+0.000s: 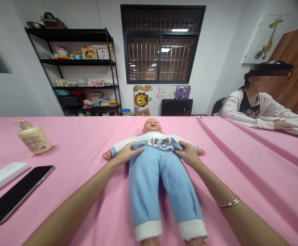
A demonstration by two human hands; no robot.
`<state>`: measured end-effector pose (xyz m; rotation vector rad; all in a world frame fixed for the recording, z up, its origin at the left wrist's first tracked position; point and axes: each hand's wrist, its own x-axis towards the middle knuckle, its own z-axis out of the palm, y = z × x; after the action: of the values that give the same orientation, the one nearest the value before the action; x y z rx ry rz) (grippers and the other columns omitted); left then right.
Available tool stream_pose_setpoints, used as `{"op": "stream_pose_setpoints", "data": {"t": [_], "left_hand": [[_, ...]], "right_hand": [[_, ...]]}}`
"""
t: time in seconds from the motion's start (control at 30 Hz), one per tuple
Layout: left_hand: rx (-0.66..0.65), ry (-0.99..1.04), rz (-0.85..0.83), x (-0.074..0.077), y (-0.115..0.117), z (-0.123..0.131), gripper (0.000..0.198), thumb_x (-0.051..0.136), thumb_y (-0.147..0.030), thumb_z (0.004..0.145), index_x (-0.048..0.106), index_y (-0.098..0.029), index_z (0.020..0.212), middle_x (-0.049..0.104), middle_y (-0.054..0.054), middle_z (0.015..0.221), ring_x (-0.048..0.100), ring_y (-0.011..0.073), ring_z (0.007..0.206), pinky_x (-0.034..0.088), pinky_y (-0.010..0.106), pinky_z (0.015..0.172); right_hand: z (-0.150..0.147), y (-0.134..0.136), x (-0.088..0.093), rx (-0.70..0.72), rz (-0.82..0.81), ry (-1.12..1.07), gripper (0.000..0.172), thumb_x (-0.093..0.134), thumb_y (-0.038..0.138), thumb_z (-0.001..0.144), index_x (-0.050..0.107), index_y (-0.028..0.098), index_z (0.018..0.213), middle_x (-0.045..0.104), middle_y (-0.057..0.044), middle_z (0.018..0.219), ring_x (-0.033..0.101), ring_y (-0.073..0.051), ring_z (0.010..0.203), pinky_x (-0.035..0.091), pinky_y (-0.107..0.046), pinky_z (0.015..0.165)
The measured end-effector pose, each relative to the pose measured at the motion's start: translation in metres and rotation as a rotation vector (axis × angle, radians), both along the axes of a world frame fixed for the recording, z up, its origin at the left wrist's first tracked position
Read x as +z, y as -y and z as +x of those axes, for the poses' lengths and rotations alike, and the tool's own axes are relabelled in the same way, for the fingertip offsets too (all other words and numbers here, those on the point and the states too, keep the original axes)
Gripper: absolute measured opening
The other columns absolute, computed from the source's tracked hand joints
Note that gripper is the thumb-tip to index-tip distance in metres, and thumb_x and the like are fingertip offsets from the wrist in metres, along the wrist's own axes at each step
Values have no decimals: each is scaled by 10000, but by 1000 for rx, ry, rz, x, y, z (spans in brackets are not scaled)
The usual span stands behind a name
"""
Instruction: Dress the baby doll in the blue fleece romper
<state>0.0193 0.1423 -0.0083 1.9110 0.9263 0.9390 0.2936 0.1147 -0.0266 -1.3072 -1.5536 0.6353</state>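
A baby doll (pixel 152 127) lies on its back on a pink-covered table (pixel 243 177), head pointing away from me. It wears a white top (pixel 128 140) and blue fleece trousers (pixel 149 184) with white cuffs. My left hand (pixel 127 153) grips the trousers' waistband at the doll's side. Across from it, my right hand (pixel 188 153) holds the waistband on the other side. The doll's feet are cut off by the bottom of the view.
On the left of the table lie a cream pump bottle (pixel 33 136), a black smartphone (pixel 18 194) and a white flat box (pixel 4 179). A seated person (pixel 253 106) leans on the table's far right. Behind stands a black shelf (pixel 72 61) of toys.
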Motion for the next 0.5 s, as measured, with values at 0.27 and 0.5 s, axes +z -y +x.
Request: {"op": "stream_pose_setpoints", "data": {"t": [0.27,0.5], "left_hand": [[263,181,148,-6,0,20,170,463,-337,790,425,-181,736,427,-43,674,427,124,646,363,224,626],[258,6,115,-23,-15,6,216,471,-318,794,542,-166,929,570,-2,893,509,176,849,392,275,799]], "right_hand": [[-13,12,14,-51,137,-260,271,572,360,612,374,177,581,368,40,536,344,-84,519,268,-206,496],[0,0,-9,-123,41,238,330,538,490,723,506,166,669,397,30,516,362,-103,520,216,-231,525]]}}
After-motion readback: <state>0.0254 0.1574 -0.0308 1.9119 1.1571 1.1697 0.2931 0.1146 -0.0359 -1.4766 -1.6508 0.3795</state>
